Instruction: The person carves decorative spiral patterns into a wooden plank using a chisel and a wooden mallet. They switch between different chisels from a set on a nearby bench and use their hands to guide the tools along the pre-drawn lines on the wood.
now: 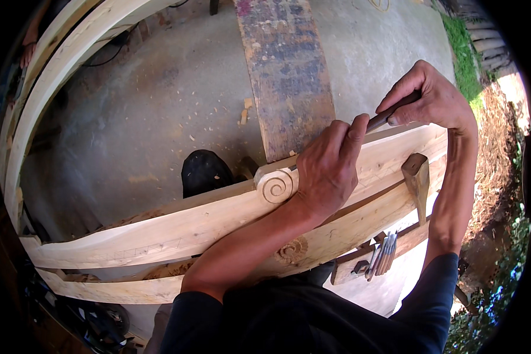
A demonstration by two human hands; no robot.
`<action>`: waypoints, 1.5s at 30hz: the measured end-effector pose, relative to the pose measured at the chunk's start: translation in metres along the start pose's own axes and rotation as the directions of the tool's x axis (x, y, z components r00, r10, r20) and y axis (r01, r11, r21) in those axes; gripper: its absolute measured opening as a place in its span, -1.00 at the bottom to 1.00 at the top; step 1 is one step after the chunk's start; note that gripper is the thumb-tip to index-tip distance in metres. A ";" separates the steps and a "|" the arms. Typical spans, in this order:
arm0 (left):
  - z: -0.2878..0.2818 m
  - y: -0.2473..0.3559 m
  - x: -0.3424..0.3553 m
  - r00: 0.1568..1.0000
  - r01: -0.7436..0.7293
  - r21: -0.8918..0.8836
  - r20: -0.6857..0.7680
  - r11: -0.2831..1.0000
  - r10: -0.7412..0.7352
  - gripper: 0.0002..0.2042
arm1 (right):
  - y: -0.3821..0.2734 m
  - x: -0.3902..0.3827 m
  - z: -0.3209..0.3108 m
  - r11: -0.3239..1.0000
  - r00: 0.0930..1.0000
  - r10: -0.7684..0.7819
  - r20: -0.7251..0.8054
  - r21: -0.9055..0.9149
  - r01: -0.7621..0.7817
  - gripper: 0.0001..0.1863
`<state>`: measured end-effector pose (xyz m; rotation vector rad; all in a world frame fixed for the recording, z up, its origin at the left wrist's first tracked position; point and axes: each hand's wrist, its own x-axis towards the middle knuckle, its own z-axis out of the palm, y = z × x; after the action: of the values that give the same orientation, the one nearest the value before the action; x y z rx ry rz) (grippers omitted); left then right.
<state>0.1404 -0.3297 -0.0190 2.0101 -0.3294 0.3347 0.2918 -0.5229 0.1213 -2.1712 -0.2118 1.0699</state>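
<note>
left hand (329, 168) wrapped low on the carving chisel (384, 120), looks like for steering | right hand (426, 97) pinching its upper end, probably for push | chisel's over the pale wooden beam (159, 227), tip end aimed down-left by the spiral scroll (276, 187), long axis slanting up-right

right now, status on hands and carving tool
Left hand and right hand gripping carving tool. Left hand beside carved spiral. Left forearm across plank.
</note>
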 end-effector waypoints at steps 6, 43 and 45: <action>0.000 0.001 0.000 0.999 0.024 -0.015 -0.021 1.000 -0.024 -0.42 | -0.002 0.004 0.004 1.000 1.000 -0.006 -0.007 0.024 0.006 -0.76; -0.007 0.009 -0.006 0.943 -0.315 0.060 0.134 0.947 0.305 -0.52 | 0.050 -0.090 0.064 0.985 0.953 -0.099 -0.287 0.108 0.135 -0.72; -0.007 0.007 -0.007 0.950 -0.293 0.045 0.121 0.955 0.286 -0.53 | 0.046 -0.085 0.062 0.986 0.963 -0.074 -0.260 0.126 0.109 -0.71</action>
<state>0.1308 -0.3264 -0.0125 2.0473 -0.6981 0.4193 0.1838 -0.5610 0.1192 -2.1243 -0.1145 0.7229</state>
